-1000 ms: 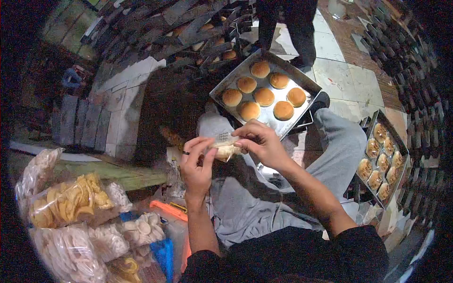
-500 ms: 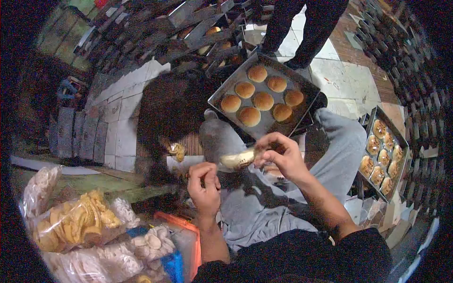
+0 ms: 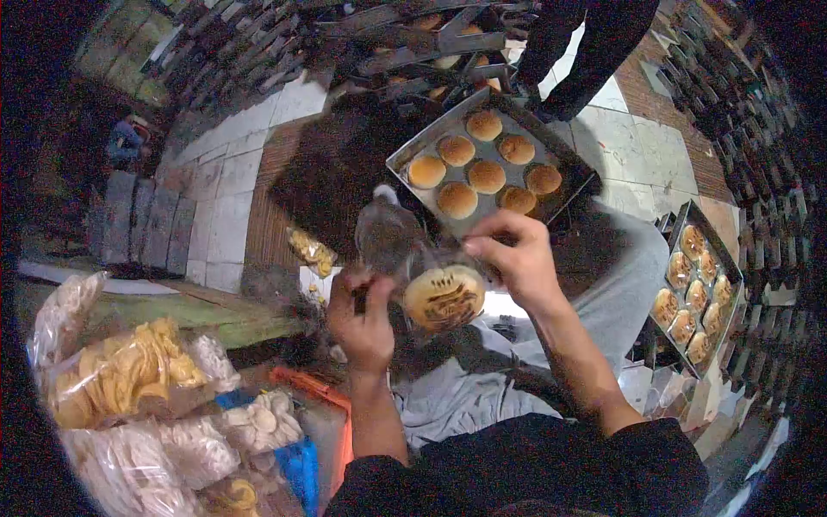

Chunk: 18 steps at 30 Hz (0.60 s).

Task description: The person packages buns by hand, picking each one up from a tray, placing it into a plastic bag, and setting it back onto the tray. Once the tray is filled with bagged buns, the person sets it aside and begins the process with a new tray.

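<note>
One bun (image 3: 444,298), dark-marked on its face, is hung in clear film (image 3: 493,274) between two bare hands, at the centre of the frame.
The film is pinched at its upper right by the thumb and fingertips of the right hand (image 3: 515,258); the left hand (image 3: 362,320) is blurred beside the bun, and whether its fingers are closed cannot be told. Eight buns are held in a tray (image 3: 413,153) above, more in another tray (image 3: 736,277) at the right of the frame. Filled clear bags (image 3: 129,370) are heaped at lower left.
</note>
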Available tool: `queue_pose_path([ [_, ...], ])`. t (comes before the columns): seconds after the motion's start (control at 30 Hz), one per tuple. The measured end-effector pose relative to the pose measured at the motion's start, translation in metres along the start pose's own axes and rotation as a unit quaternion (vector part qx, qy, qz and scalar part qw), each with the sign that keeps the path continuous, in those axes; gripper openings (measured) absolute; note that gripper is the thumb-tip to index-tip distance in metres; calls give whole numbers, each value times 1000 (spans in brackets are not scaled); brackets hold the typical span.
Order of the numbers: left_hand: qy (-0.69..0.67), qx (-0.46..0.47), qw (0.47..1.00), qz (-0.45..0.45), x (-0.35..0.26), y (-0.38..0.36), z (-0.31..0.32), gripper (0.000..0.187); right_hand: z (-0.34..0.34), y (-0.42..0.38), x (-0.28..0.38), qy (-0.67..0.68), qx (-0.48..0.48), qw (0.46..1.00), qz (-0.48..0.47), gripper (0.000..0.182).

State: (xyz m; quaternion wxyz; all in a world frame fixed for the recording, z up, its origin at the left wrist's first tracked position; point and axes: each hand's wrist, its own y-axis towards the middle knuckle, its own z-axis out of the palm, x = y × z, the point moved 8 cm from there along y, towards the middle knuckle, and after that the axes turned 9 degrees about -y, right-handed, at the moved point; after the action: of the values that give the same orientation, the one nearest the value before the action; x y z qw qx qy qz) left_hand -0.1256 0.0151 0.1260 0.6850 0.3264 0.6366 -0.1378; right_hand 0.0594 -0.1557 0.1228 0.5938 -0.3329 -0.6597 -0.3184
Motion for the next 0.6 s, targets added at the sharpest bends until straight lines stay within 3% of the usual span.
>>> queue_pose_path([
  [0.1,167,4,986,23,-13,21,24,15,13,20,-34,-41,49,997,31,16],
  [0.17,178,-1,984,18,-3,14,2,16,9,27,-63,59,66,989,122,20],
  [0.2,190,-5,982,10,1,15,-6,17,10,26,-65,61,61,989,117,20],
  [0.27,160,-14,987,10,-8,13,-5,18,27,2,-78,155,115,964,180,20],
  [0.33,141,7,984,-108,23,10,-12,18,34,-4,-90,128,92,971,181,19],
  [0.37,140,6,984,-109,26,8,-14,18,34,-4,-93,128,75,973,177,17],
  [0.6,23,-55,998,-1,-6,27,-11,16,19,21,-40,81,30,989,120,17],
])
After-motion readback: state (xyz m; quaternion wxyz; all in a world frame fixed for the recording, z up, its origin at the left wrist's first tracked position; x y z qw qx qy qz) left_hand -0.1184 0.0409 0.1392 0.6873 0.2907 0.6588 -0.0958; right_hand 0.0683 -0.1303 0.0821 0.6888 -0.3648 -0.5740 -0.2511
